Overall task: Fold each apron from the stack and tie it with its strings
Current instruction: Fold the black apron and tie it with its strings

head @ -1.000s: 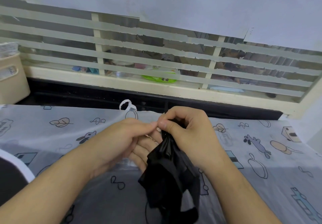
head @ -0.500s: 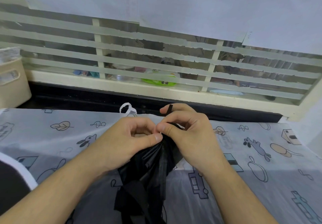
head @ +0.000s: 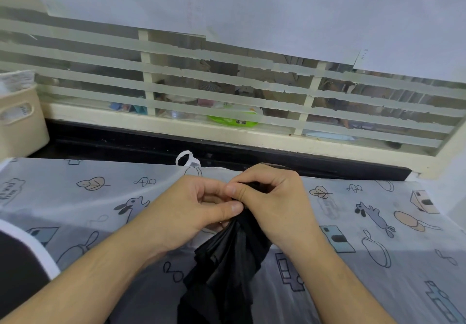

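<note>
We see the black apron (head: pixel 227 260) as a thin, slightly glossy fabric, gathered into a bunch with many lengthwise creases; it hangs down from the hands, over the printed table cover (head: pixel 353 235), and leaves the view at the bottom edge. At the far left we note a beige basket (head: pixel 20 124) with a cut-out handle; it holds something white and stacked, too blurred to identify. We locate the top of the bunch between the two hands. The left hand (head: pixel 186 210) pinches it with thumb against curled fingers. The right hand (head: pixel 274 202) grips the same gathered end, fingers curled tight over the fabric, thumb touching the left thumb.
</note>
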